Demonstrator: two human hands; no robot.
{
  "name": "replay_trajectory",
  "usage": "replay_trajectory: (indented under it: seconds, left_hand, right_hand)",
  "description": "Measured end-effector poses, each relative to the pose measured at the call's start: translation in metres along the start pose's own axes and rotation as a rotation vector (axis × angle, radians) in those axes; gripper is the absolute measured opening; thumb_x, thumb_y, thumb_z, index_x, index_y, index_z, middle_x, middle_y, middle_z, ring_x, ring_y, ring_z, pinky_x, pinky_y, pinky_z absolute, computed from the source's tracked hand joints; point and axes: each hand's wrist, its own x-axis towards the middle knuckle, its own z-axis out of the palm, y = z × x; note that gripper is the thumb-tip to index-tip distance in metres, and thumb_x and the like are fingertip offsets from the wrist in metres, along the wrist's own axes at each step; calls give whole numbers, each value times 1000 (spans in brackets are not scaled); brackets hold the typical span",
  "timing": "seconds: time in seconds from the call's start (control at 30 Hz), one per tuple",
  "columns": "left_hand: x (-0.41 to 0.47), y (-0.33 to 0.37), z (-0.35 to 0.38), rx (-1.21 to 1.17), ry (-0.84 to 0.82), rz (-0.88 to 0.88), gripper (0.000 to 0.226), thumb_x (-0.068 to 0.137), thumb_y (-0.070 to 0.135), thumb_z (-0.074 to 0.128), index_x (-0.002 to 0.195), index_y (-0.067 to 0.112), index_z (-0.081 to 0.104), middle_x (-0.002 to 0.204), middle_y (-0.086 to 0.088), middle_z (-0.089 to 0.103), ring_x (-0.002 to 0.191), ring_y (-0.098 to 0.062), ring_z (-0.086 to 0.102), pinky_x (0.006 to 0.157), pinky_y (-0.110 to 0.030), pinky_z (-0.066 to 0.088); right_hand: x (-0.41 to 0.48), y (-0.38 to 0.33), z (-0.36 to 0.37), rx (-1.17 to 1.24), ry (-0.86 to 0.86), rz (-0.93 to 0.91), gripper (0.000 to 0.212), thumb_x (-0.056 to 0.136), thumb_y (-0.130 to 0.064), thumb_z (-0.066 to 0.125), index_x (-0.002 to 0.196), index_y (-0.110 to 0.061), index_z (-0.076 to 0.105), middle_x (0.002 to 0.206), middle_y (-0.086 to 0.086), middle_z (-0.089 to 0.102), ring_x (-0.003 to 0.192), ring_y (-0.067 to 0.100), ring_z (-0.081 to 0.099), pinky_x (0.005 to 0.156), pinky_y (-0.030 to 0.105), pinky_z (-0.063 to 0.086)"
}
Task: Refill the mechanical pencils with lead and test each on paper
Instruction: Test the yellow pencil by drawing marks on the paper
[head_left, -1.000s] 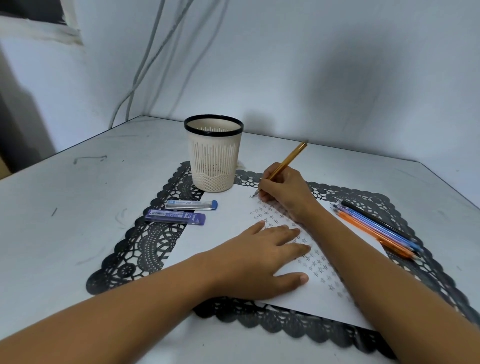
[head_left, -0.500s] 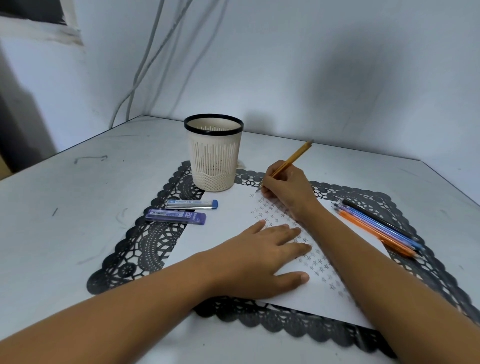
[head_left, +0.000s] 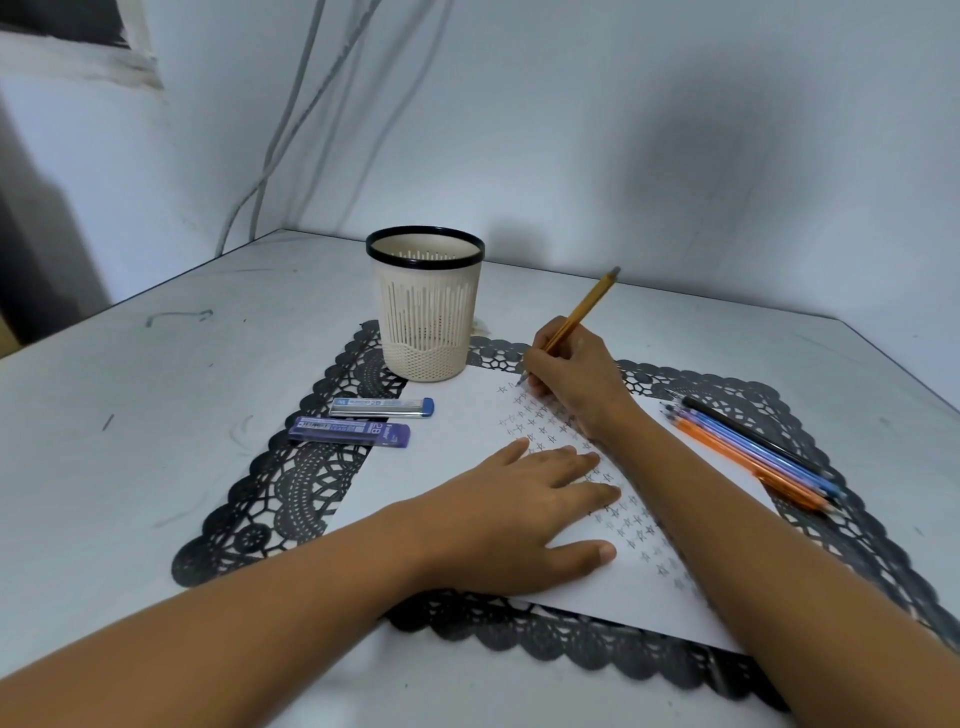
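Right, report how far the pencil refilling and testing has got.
Done: rows of small marks cover the paper. In hand: the right hand writes with the yellow pencil; the left hand presses it flat. Left: maybe the pencils lying at right; cannot tell.

lead cases (head_left: 363, 421) left of paper (head_left: 447, 467) | pencils (head_left: 753, 457) right | cup (head_left: 427, 306) behind

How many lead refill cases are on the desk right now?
2. The clear case with a blue cap lies on the black mat before the cup; the purple case lies beside it, nearer the camera. The cup's inside is hidden.
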Motion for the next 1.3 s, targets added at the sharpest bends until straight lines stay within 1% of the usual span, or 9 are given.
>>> replay_trajectory:
  seconds: [0.13,0.33,0.43,0.6,0.77,0.9,1.0,1.1,1.3]
  left_hand:
    - [0,1,1,-1,9,0,56,94,51,28,144,30,18,156,3,8,142,-8,4,115,-33,-5]
    - [1,-1,1,2,12,-1,55,94,52,28,144,31,18,156,3,8,141,-8,5,116,-33,-4]
    - [1,-1,1,2,12,1,55,94,52,28,144,31,18,156,3,8,141,-8,5,116,-33,-4]
    - [1,-2,1,0,9,0,56,94,52,28,144,31,18,156,3,8,141,-8,5,116,-34,-4]
    - [0,-2,1,-14,30,-4,55,94,52,30,143,31,21,155,4,12,141,-9,9,116,-34,-1]
    - [-1,-1,1,-32,51,-2,53,94,51,32,142,31,25,154,3,16,140,-10,13,115,-33,1]
    - [-3,-1,0,-44,67,-2,53,93,52,33,142,32,26,154,5,16,140,-10,14,113,-30,0]
    - [-3,-2,0,-50,65,-7,53,93,53,33,142,33,24,155,7,14,140,-8,11,111,-26,-2]
    - [-2,-3,0,-54,75,5,53,93,54,32,142,36,23,154,9,13,139,-5,10,110,-24,-2]
  right_hand:
    - [-1,0,-1,65,-43,22,9,82,-3,57,77,-10,54,70,14,60,64,22,57,70,36,55]
    - [0,0,1,11,30,9,5,82,-7,57,81,-9,53,66,12,58,58,19,54,64,35,53]
    - [0,-1,-1,-1,-2,7,6,82,-8,57,79,-10,53,65,10,59,60,20,56,68,38,55]
    - [-1,-1,-1,12,-14,4,8,82,-8,57,77,-12,53,65,9,60,61,20,56,67,36,55]
    - [0,-2,-3,187,-7,60,8,88,-6,53,80,-9,53,69,11,58,63,20,55,63,32,50]
    - [1,-13,-10,443,29,137,28,96,-29,44,77,-11,55,74,8,58,66,18,57,61,30,46]
    - [1,-35,-23,419,94,151,44,97,-41,37,71,-14,61,77,3,62,76,17,57,71,33,44]
    - [0,-62,-36,321,137,99,41,97,-33,39,73,-13,66,76,0,62,77,14,58,80,33,46]
    - [-9,-99,-41,599,60,69,19,92,-8,47,91,0,64,59,3,53,55,13,51,58,25,48]
